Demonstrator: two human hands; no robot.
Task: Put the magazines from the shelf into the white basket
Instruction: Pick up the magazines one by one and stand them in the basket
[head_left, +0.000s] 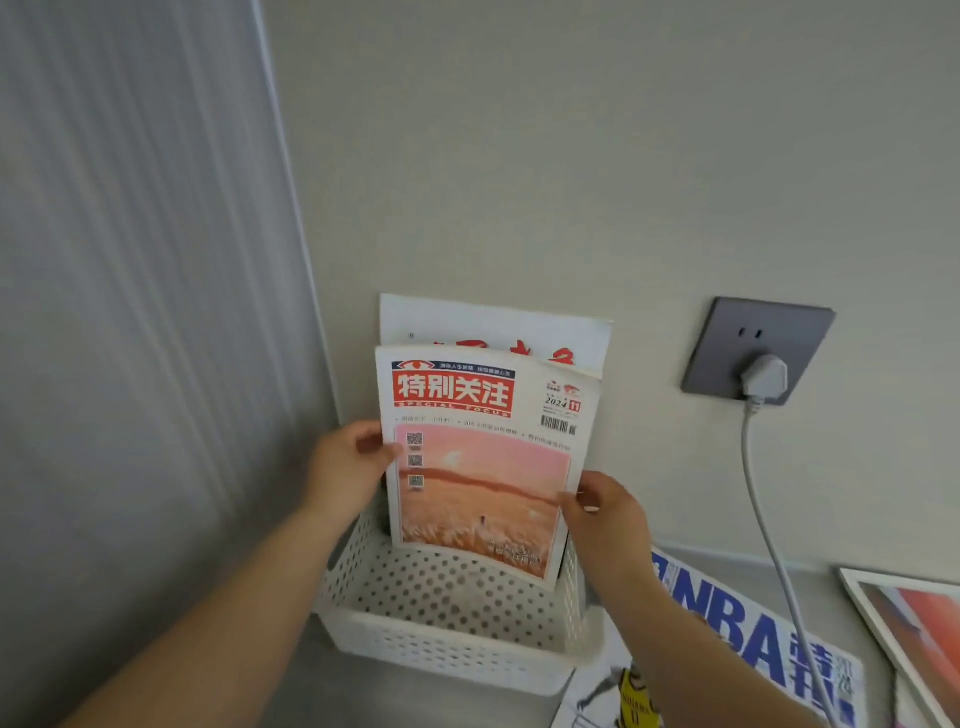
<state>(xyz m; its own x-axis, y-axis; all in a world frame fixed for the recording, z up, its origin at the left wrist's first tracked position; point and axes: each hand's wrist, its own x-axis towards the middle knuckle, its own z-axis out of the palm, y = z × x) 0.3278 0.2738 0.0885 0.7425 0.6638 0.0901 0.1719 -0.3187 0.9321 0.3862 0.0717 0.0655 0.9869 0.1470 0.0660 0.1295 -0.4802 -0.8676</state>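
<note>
Magazine (483, 467) upright in white basket (447, 631) | left hand (345, 467), right hand (605, 506) grip its edges

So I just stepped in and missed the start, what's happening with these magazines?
A person is holding a pink-covered magazine upright with both hands, the left hand on its left edge and the right hand on its right edge, its lower end inside the white basket. Another magazine already stands behind it against the wall. An NBA magazine lies flat on the surface to the right of the basket, not yet put in.
</note>
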